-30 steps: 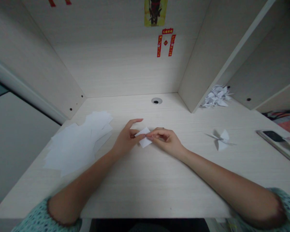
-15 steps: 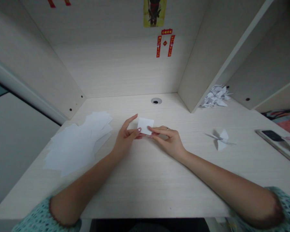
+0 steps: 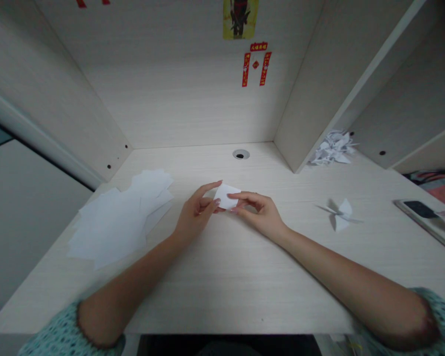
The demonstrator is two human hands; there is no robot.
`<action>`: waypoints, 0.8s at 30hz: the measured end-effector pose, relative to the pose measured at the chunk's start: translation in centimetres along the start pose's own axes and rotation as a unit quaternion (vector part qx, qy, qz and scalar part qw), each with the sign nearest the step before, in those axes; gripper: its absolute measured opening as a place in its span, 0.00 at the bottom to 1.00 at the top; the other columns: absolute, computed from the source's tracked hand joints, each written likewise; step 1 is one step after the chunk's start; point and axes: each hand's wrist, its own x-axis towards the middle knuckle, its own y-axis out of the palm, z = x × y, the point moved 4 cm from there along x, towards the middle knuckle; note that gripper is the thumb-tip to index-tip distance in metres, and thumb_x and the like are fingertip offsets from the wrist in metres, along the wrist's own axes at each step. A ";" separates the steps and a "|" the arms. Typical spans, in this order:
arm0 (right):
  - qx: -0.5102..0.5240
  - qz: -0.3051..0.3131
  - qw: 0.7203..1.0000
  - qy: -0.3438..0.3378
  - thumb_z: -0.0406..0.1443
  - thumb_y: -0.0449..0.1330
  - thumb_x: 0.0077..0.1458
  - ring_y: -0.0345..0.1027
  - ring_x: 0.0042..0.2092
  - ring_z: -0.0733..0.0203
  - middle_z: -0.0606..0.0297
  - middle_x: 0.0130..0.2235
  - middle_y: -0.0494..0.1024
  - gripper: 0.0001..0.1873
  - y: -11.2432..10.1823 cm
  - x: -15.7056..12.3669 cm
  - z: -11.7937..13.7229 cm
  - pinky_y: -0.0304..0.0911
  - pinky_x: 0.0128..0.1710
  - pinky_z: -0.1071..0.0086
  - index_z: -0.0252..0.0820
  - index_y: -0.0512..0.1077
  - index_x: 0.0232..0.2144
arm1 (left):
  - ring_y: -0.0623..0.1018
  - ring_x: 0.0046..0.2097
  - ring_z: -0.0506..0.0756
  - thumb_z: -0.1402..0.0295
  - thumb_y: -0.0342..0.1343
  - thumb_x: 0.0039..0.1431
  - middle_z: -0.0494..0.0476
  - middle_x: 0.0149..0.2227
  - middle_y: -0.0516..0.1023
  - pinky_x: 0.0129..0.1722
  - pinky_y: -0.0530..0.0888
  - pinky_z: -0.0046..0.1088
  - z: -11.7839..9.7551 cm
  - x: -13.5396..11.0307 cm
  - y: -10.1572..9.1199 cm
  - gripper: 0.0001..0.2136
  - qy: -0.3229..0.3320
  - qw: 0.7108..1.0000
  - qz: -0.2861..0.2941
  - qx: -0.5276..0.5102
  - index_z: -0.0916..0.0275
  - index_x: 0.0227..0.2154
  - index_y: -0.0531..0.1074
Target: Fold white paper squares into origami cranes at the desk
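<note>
Between my two hands, a little above the desk, is a small folded piece of white paper. My left hand pinches its left side, with the thumb on the near face and the index finger at the top left corner. On the right side, my right hand grips the paper between fingers and thumb. The fingers behind it are partly hidden. Left of my hands lies a spread of flat white paper sheets. A folded white paper piece with pointed arms rests on the desk to the right.
A heap of folded white paper pieces sits behind the upright divider. At the right edge lies a phone. A round cable hole is set in the desk near the back panel, which carries red stickers.
The folded paper has tilted and shifted slightly right between my hands. My left index finger has moved onto its upper corner. The whole view has shifted a little.
</note>
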 end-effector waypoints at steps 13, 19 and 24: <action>0.043 -0.074 0.996 0.021 0.39 0.64 0.46 0.71 0.31 0.61 0.65 0.27 0.79 0.06 -0.1 -0.5 0.0 0.64 0.34 0.68 0.44 0.77 0.23 | 0.78 0.39 0.56 0.62 0.61 0.47 0.55 0.36 0.81 0.43 0.72 0.31 0.7 -0.5 0.6 0.10 -0.031 0.999 -0.033 0.012 0.59 0.33 0.79; 0.064 -0.112 0.990 0.050 0.40 0.63 0.46 0.68 0.29 0.63 0.66 0.25 0.76 0.08 0.2 -0.8 0.0 0.62 0.32 0.69 0.43 0.76 0.22 | 0.79 0.37 0.55 0.62 0.61 0.47 0.54 0.34 0.81 0.41 0.73 0.30 0.4 -0.7 0.9 0.09 -0.035 0.997 -0.068 0.003 0.59 0.31 0.79; 0.075 -0.124 0.988 0.058 0.40 0.64 0.45 0.68 0.30 0.63 0.66 0.26 0.77 0.07 0.4 -1.0 -0.1 0.62 0.33 0.69 0.42 0.76 0.23 | 0.79 0.35 0.54 0.63 0.62 0.46 0.54 0.33 0.81 0.39 0.74 0.29 0.3 -0.9 1.1 0.08 -0.018 0.995 -0.103 -0.004 0.60 0.30 0.79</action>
